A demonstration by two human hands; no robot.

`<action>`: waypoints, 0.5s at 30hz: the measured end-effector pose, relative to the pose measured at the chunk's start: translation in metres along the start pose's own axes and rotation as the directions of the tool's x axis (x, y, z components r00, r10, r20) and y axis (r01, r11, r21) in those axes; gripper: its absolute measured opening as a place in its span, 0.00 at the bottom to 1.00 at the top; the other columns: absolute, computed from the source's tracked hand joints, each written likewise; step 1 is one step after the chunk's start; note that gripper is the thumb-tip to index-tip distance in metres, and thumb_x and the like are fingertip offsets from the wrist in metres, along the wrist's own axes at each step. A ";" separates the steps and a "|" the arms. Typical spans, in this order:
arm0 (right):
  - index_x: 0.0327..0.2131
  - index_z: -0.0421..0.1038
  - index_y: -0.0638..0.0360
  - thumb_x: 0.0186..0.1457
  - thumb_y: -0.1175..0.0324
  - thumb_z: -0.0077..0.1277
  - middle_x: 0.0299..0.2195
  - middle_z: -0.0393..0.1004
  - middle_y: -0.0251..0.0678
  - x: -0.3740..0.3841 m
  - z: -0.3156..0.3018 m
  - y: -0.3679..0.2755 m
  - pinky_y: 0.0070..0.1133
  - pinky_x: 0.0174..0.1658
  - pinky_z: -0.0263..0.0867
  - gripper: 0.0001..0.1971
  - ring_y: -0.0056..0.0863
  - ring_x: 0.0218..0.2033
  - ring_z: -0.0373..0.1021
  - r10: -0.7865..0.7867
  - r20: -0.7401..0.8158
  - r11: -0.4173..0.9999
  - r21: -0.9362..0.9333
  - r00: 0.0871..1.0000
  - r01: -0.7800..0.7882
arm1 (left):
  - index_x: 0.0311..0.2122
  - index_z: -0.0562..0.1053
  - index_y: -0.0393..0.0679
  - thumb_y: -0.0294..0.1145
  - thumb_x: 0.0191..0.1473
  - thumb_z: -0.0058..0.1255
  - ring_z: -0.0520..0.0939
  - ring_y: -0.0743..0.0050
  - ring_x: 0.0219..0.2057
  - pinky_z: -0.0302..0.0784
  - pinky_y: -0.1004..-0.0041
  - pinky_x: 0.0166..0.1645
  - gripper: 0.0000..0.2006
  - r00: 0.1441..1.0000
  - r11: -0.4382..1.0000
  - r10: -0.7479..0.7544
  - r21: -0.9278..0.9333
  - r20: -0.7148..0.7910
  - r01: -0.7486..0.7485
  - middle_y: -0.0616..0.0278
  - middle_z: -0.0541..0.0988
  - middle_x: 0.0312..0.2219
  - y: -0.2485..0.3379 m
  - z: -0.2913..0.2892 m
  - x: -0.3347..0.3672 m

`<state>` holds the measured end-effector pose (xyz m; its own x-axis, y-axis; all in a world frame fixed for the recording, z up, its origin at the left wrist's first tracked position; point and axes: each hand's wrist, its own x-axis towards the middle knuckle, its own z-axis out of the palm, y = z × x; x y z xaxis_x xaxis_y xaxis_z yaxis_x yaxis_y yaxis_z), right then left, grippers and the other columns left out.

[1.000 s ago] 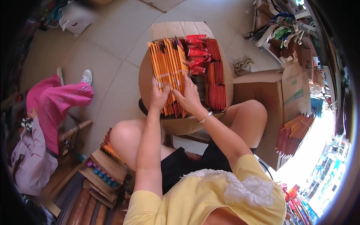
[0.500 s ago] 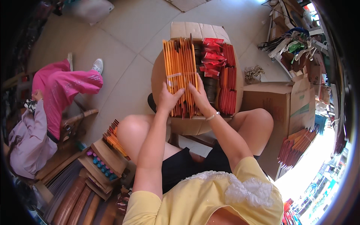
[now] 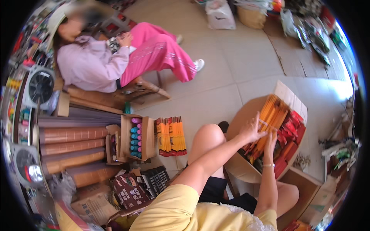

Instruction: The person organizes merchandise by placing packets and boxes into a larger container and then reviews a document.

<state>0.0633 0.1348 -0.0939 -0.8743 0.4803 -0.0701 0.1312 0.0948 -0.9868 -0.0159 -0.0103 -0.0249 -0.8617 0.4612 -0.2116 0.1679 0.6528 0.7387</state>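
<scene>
The head view is swinging left; left hand [image 3: 253,130] and right hand [image 3: 270,142] are clasping orange packets [image 3: 274,109] at three o'clock, apparently steadying them; next move is likely requiring even pressure.

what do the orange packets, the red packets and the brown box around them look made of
Orange packets: probably stiff paper or thin card, printed, with flat sides and straight edges.
Red packets: likely plastic film, glossy, given the crinkles and bright glints.
Brown box: apparently cardboard, matt and tan, with a creased flap.
</scene>
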 end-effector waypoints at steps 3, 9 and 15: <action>0.60 0.46 0.67 0.61 0.55 0.38 0.60 0.50 0.46 -0.007 -0.003 -0.002 0.26 0.62 0.41 0.31 0.35 0.62 0.46 -0.031 -0.115 0.958 -0.288 0.993 -0.003 | 0.61 0.45 0.38 0.47 0.47 0.56 0.62 0.46 0.56 0.56 0.59 0.60 0.45 0.970 0.966 0.170 -0.166 -0.173 -0.199 0.39 0.57 0.56 0.031 -0.062 -0.018; 0.61 0.40 0.66 0.60 0.51 0.38 0.63 0.40 0.46 -0.016 -0.012 -0.016 0.26 0.63 0.36 0.36 0.35 0.63 0.39 0.117 -0.141 0.962 -0.230 0.983 -0.147 | 0.59 0.54 0.41 0.38 0.46 0.57 0.67 0.63 0.54 0.68 0.67 0.51 0.36 0.781 0.940 0.089 -0.207 -0.618 -0.271 0.49 0.65 0.52 -0.077 -0.157 -0.063; 0.61 0.43 0.62 0.59 0.54 0.42 0.55 0.55 0.39 -0.058 -0.054 -0.017 0.23 0.55 0.51 0.33 0.27 0.53 0.56 0.214 -0.099 0.957 -0.179 0.972 -0.229 | 0.54 0.59 0.38 0.40 0.45 0.57 0.71 0.50 0.49 0.67 0.60 0.51 0.33 0.536 0.719 -0.695 -0.470 -0.480 0.512 0.44 0.69 0.48 -0.353 -0.138 -0.215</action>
<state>0.1369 0.1520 -0.0654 -0.7755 0.5729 -0.2651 0.4096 0.1371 -0.9019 0.0439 -0.4229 -0.1522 -0.8080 -0.4950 -0.3197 -0.5455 0.4231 0.7235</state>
